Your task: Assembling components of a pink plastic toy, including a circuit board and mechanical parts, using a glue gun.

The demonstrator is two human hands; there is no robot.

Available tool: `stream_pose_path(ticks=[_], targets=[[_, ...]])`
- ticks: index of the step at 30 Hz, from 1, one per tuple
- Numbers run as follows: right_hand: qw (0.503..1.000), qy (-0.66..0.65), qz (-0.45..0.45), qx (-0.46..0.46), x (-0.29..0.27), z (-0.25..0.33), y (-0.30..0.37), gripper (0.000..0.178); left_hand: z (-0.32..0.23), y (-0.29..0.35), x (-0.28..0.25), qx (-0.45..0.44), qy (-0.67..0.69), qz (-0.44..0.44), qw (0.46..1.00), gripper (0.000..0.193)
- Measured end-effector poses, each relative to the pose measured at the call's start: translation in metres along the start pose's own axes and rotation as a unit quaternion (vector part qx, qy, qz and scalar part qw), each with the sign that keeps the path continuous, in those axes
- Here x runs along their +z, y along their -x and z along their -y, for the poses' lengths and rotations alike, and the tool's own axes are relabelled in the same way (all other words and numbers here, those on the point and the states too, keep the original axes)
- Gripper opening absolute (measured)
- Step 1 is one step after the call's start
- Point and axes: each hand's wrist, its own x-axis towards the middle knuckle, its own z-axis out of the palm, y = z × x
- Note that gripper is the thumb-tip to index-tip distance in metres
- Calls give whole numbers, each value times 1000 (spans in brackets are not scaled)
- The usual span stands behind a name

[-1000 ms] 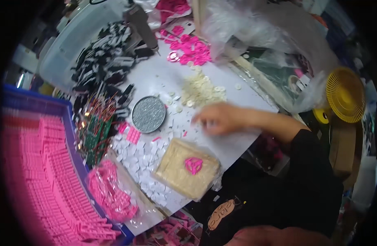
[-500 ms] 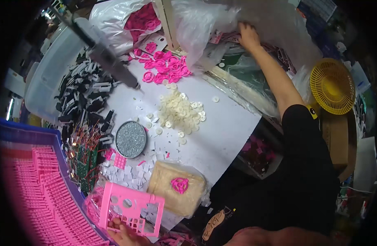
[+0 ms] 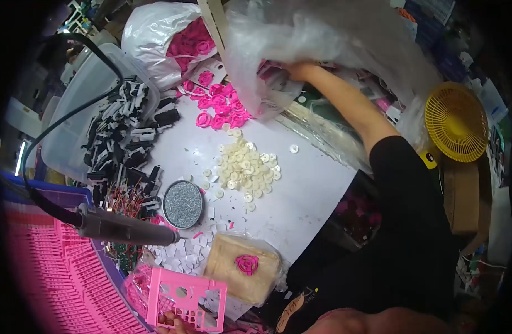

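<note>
My left hand (image 3: pixel 175 323) grips a pink plastic casing panel (image 3: pixel 192 285) by its lower edge; the panel has round and square cutouts. Right of it, a plastic-wrapped tan block (image 3: pixel 228 267) carries a magenta ring-shaped part (image 3: pixel 247 265). At the far side, my right hand (image 3: pixel 301 70) reaches under a clear plastic bag (image 3: pixel 323 42), near printed cards and pink pieces; its fingers are hidden. A grey electric screwdriver (image 3: pixel 130 229) hangs on its cable, left of the block.
Cream discs (image 3: pixel 247 167) lie heaped mid-table, with magenta parts (image 3: pixel 220 106) beyond. A round tin of screws (image 3: pixel 183 206) stands left of them. Black-and-white parts (image 3: pixel 119 128), wired green boards (image 3: pixel 122 256) and a purple crate (image 3: pixel 80 195) of pink panels line the left. A yellow basket (image 3: pixel 455 122) sits right.
The screwdriver has swung from above the far parts down toward the near left. My right hand has moved left under the bag, which has shifted over it. The panel stays in my left hand.
</note>
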Motion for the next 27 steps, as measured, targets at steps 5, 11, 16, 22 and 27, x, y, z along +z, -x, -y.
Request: stream_pose_path(ticks=[5, 11, 16, 22, 27], targets=[[999, -1, -29, 28, -4, -24, -28, 33, -28, 12, 27, 15, 51, -50, 997, 45], [995, -66, -75, 5, -52, -25, 8, 31, 7, 22, -7, 96, 9, -94, 991, 46], [997, -8, -68, -30, -49, 8, 154, 36, 15, 18, -3, -16, 88, -23, 996, 52], [963, -139, -231, 7, -102, 50, 232, 33, -13, 21, 85, -23, 225, 61, 972, 52], [965, -127, 38, 226, -157, 84, 246, 26, -8, 37, 113, 5, 216, 92, 972, 52]])
